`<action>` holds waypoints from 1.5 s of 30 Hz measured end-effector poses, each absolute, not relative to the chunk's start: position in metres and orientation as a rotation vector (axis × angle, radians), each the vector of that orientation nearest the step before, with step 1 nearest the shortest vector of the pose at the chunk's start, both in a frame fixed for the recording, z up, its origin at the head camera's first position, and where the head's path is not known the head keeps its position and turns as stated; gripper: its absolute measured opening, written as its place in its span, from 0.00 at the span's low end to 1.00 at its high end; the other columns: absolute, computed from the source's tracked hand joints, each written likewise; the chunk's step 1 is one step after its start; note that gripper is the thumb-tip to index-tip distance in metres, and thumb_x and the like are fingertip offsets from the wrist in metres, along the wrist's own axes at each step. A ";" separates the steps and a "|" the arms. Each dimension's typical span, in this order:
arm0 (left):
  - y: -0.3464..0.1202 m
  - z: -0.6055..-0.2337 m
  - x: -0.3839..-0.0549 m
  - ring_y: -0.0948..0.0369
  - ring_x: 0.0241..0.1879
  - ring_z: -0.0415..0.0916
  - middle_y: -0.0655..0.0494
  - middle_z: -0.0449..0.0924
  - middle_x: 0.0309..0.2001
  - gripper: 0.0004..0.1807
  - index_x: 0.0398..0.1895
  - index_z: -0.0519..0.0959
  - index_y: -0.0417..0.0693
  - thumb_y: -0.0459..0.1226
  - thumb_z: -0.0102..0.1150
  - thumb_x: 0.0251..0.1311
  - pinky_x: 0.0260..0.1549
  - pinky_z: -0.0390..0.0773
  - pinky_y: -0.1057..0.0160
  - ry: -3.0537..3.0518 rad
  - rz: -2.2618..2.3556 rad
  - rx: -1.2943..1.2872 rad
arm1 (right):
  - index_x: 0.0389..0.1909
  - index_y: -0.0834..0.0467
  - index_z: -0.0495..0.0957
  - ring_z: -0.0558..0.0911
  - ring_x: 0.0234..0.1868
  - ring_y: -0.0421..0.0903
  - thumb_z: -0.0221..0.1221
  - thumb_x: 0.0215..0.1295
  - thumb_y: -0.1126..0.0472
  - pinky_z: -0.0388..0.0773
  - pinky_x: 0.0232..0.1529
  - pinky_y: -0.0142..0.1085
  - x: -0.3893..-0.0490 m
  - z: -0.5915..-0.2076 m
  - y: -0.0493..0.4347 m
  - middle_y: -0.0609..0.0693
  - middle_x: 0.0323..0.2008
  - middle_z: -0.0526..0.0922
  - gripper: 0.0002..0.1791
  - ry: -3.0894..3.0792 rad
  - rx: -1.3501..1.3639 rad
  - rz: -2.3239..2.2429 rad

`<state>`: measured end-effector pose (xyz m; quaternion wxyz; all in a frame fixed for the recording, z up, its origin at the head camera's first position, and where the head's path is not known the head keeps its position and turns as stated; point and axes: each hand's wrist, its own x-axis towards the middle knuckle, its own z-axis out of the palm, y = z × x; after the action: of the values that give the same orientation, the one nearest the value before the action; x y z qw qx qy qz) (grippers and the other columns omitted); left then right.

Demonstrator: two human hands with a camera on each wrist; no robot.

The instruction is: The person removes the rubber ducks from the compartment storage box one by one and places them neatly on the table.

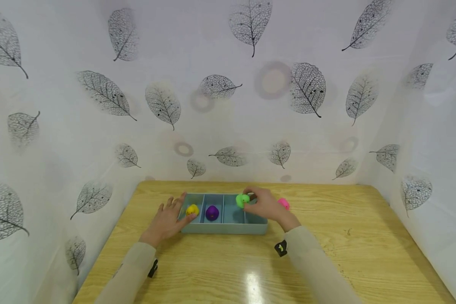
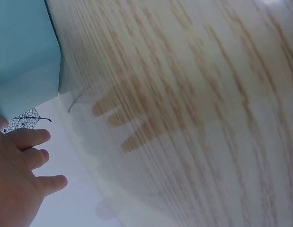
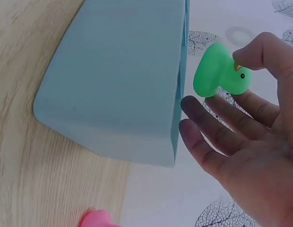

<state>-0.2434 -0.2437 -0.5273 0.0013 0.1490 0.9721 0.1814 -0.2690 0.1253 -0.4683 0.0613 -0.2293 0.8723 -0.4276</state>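
Between the thumb and fingers of my right hand (image 1: pixel 266 206) is a green toy duck (image 1: pixel 242 200), pinched just above the third compartment of a blue-grey divided box (image 1: pixel 224 228). The right wrist view shows the green duck (image 3: pixel 221 71) with its orange beak under the thumb. A yellow toy duck (image 1: pixel 192 210) sits in the leftmost compartment, and a purple toy duck (image 1: pixel 212 213) in the second. My left hand (image 1: pixel 168 220) lies at the box's left end, fingers spread, thumb over the front rim. In the left wrist view part of the left hand (image 2: pixel 18 175) shows beside the box.
A pink toy (image 1: pixel 283 203) is on the wooden table (image 1: pixel 327 253), right of the box and partly behind my right hand. White sheets with a leaf print (image 1: pixel 308 88) surround the table's back and sides. Dark straps (image 1: pixel 280 248) are on the wrists.
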 end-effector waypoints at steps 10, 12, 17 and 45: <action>-0.243 -0.526 -0.242 0.30 0.80 0.52 0.32 0.64 0.78 0.51 0.87 0.45 0.47 0.65 0.48 0.74 0.75 0.50 0.23 3.055 0.575 0.469 | 0.57 0.60 0.77 0.85 0.52 0.55 0.67 0.61 0.61 0.86 0.43 0.39 -0.272 -0.468 0.148 0.60 0.52 0.84 0.23 2.638 -0.633 -1.333; -0.243 -0.526 -0.242 0.30 0.80 0.52 0.32 0.64 0.78 0.51 0.87 0.45 0.47 0.65 0.48 0.74 0.75 0.50 0.23 3.055 0.573 0.467 | 0.56 0.60 0.78 0.84 0.51 0.55 0.67 0.62 0.61 0.85 0.42 0.39 -0.272 -0.469 0.153 0.60 0.51 0.84 0.22 2.631 -0.629 -1.349; -0.243 -0.527 -0.243 0.30 0.80 0.52 0.32 0.64 0.78 0.52 0.87 0.45 0.46 0.66 0.48 0.74 0.75 0.50 0.23 3.053 0.573 0.470 | 0.56 0.59 0.79 0.84 0.49 0.54 0.67 0.62 0.61 0.83 0.40 0.38 -0.272 -0.472 0.164 0.61 0.53 0.84 0.21 2.652 -0.593 -1.387; -0.242 -0.526 -0.243 0.30 0.80 0.52 0.31 0.64 0.77 0.52 0.87 0.47 0.44 0.65 0.49 0.74 0.75 0.51 0.23 3.053 0.588 0.465 | 0.67 0.65 0.76 0.83 0.55 0.57 0.64 0.73 0.62 0.82 0.42 0.33 -0.273 -0.486 0.235 0.67 0.63 0.80 0.25 2.665 -0.416 -1.557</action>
<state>-0.2426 -0.2420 -0.5264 -0.0009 0.1481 0.9711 0.1871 -0.2725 0.2349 -0.4864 0.0139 -0.1336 0.8556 -0.4998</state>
